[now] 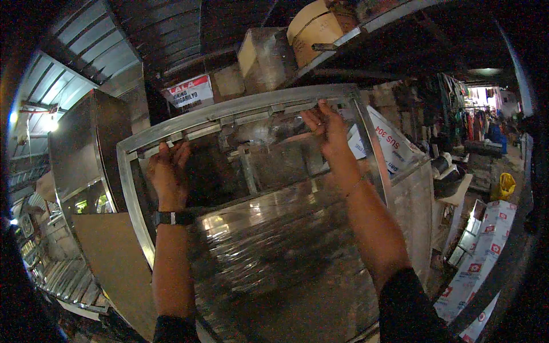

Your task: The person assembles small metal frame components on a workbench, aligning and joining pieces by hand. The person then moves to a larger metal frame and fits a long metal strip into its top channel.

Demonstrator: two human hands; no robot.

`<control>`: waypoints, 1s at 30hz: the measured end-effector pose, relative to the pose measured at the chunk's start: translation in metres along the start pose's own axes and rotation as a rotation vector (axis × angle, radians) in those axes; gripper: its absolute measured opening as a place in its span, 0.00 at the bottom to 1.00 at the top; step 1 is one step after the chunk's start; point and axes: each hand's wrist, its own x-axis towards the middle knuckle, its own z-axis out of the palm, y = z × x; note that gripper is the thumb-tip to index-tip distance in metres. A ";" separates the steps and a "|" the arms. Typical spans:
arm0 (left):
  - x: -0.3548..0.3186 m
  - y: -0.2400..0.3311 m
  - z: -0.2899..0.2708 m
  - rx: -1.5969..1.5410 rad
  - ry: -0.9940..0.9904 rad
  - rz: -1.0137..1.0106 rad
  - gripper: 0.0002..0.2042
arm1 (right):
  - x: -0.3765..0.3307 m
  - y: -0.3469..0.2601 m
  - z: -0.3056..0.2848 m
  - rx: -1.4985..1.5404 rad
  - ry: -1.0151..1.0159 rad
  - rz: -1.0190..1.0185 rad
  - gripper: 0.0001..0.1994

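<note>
Before me stands a large metal frame [229, 110] with a wide, shiny top bar and upright sides. Beneath that bar runs a thin metal strip [249, 117] with small tabs along it. Near the strip's left end, my left hand [168, 174] is raised with its fingertips closed on it; a dark watch band circles the wrist. My right hand [330, 128] reaches higher and pinches the strip near its right end, the lower fingers loosely curled. Part of each grip is hidden behind the fingers. Inside the frame, a film-covered sheet metal panel [274, 246] reflects light.
A tall metal cabinet [77, 143] and a brown board [114, 251] stand at left. Boxes [269, 54] and a yellowish round container [314, 31] sit above the frame. At right are long wrapped pieces [480, 257], a yellow bag [506, 186] and hanging clothes [452, 108].
</note>
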 end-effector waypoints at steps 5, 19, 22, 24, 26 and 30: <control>0.001 -0.001 -0.001 -0.381 0.110 -0.226 0.14 | -0.007 -0.003 0.003 -0.061 -0.028 -0.003 0.11; 0.008 -0.016 -0.010 -0.136 0.024 -0.042 0.14 | -0.009 0.000 0.007 -0.008 -0.007 0.016 0.16; 0.006 -0.010 -0.007 -0.264 0.083 -0.131 0.15 | -0.011 -0.001 0.011 -0.005 0.022 0.019 0.16; 0.004 -0.006 -0.004 -0.387 0.082 -0.154 0.16 | -0.011 -0.002 0.011 -0.024 -0.025 -0.001 0.16; 0.001 0.001 -0.002 -0.476 0.084 -0.184 0.16 | -0.011 -0.003 0.011 -0.053 -0.038 0.014 0.16; -0.005 0.014 -0.002 0.328 -0.021 0.004 0.16 | -0.008 -0.008 0.006 -0.167 -0.038 0.078 0.17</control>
